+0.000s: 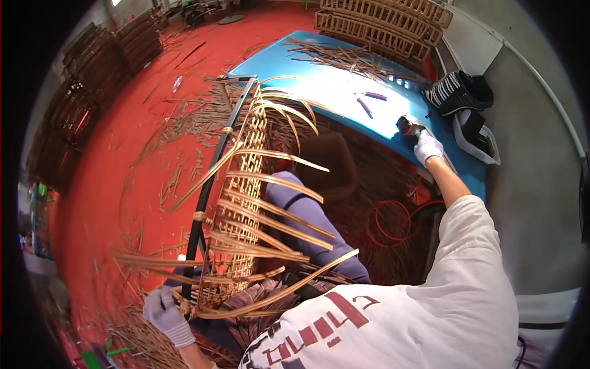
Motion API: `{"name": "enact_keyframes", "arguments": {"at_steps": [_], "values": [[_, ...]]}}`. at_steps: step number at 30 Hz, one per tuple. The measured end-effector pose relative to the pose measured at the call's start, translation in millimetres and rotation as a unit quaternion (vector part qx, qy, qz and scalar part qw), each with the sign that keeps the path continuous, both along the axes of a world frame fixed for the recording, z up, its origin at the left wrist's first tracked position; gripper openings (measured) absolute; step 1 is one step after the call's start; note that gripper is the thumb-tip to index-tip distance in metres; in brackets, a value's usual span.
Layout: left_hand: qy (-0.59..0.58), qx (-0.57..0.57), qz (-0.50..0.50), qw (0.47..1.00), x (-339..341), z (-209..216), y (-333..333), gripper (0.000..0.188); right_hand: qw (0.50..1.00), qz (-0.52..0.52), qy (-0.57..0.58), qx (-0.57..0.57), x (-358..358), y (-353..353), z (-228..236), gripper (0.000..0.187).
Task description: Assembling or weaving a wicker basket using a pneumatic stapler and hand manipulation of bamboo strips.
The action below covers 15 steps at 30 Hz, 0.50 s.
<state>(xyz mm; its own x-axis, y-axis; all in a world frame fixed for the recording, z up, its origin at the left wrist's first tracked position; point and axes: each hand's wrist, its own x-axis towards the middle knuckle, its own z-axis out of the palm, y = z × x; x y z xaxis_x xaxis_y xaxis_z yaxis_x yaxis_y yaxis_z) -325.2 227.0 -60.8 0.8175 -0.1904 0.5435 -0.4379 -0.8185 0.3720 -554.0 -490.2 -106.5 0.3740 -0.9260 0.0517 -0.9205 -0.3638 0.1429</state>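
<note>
A half-woven wicker panel (246, 184) on a black metal frame (212, 178) leans across my lap, with long loose brown strands (289, 212) curving out to the right. My left hand (166, 315), in a white glove, grips the near lower corner of this frame. My right arm stretches over the blue table (375, 132). There my right hand (428, 147), also gloved, is closed around a black handheld tool with a red part (408, 126); its exact kind is hard to make out. A pair of red-and-blue-handled pliers (370, 101) lies on the table beyond it.
Cut strips (344, 58) lie on the table's far end. A striped black shoe or bag (452, 92) and a white tray (485, 144) sit at its right edge. A red hose (384, 227) coils beneath. Strand scraps litter the red floor (141, 178); wicker panels (381, 31) stand behind.
</note>
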Motion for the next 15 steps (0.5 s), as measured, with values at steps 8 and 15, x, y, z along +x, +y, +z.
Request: {"name": "enact_keyframes", "arguments": {"at_steps": [8, 15], "values": [[0.004, 0.021, -0.028, 0.999, 12.4, -15.3, 18.6, 0.025, 0.957, 0.268, -0.113, 0.017, 95.7, -24.3, 43.9, 0.079], [-0.028, 0.192, -0.051, 0.98, -9.2, -9.5, 61.6, 0.009, 0.9, 0.235, -0.167, 0.327, 201.2, -86.9, -21.5, 0.072]]}}
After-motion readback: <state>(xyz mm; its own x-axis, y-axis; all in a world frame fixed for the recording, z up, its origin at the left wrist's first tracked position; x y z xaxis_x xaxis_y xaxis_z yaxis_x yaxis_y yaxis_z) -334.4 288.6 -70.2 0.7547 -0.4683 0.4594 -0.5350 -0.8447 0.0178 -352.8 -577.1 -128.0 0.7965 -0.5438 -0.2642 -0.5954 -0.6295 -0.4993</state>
